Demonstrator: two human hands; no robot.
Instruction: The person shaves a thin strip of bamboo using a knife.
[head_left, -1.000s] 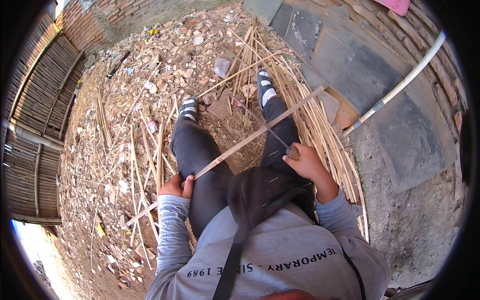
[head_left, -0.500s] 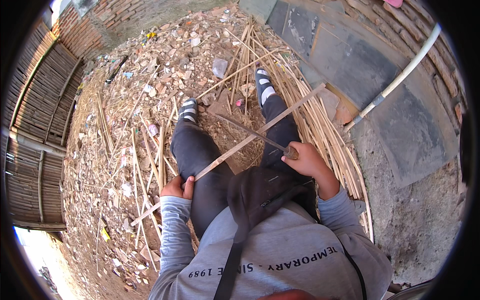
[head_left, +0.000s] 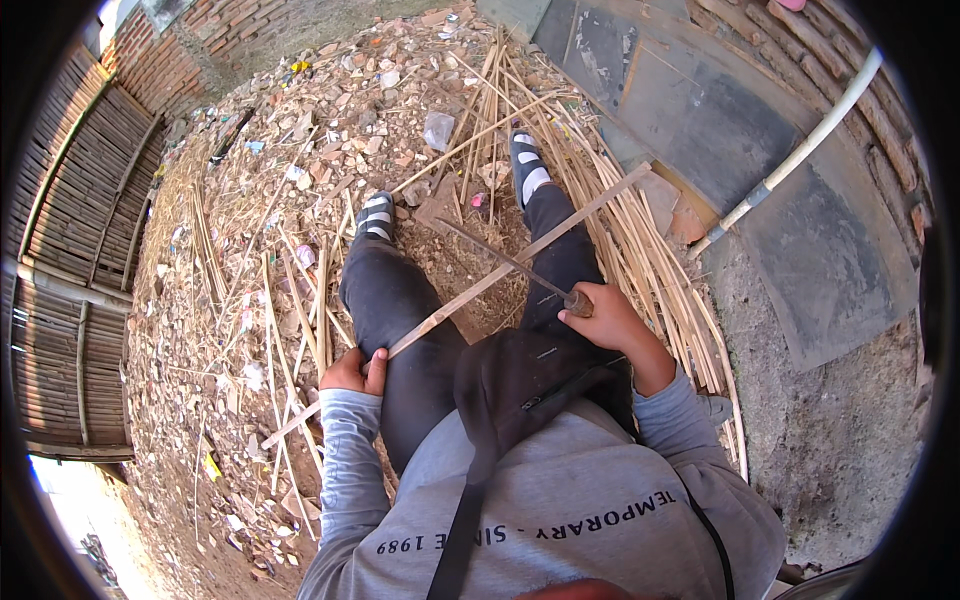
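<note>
A long pale bamboo strip (head_left: 455, 305) lies slantwise across my dark-trousered thighs, from lower left to upper right. My left hand (head_left: 355, 373) is closed on it near its lower end, thumb on top. In my right hand (head_left: 608, 320) is the round wooden handle of a long, narrow-bladed knife (head_left: 480, 243). Its blade points forward and left between my legs, crossing the strip near the middle. Whether blade and strip touch there, I cannot tell.
Many cut bamboo strips (head_left: 640, 255) lie in a pile along my right leg. Several more strips (head_left: 322, 310) are scattered at the left, over ground littered with rubble (head_left: 300, 140). Dark panels (head_left: 720, 110) and a pale pole (head_left: 815, 135) lean at the right; a bamboo wall (head_left: 75, 270) stands left.
The knife has shifted very slightly, its blade tip a little further forward. The strip and my left hand stay almost where they were.
</note>
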